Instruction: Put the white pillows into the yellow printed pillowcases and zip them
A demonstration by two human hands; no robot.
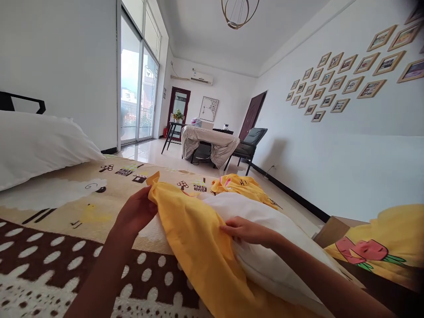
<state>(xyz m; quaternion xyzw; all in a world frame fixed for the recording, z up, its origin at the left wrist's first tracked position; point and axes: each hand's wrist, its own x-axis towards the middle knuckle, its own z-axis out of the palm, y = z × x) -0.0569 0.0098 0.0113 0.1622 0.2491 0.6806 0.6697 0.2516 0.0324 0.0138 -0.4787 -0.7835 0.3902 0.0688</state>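
Observation:
A plain yellow pillowcase (194,236) hangs across the middle of the head view, spread between both hands. My left hand (137,211) is closed on its far left corner, which sticks up above the fingers. My right hand (247,229) pinches the cloth's right edge, where it meets a white pillow (271,216). The pillow lies beside and partly behind the cloth; whether any of it is inside the pillowcase I cannot tell. Behind the pillow a second crumpled yellow cloth (247,185) with printed letters lies at the bed's edge.
Under everything is a patterned blanket (165,278) with sheep and mushroom prints. Another white pillow (43,145) rests at the left. At right, yellow fabric with printed carrots (380,247) lies over a cardboard box (334,232). Beyond stand a covered table (210,134) and black chair (250,143).

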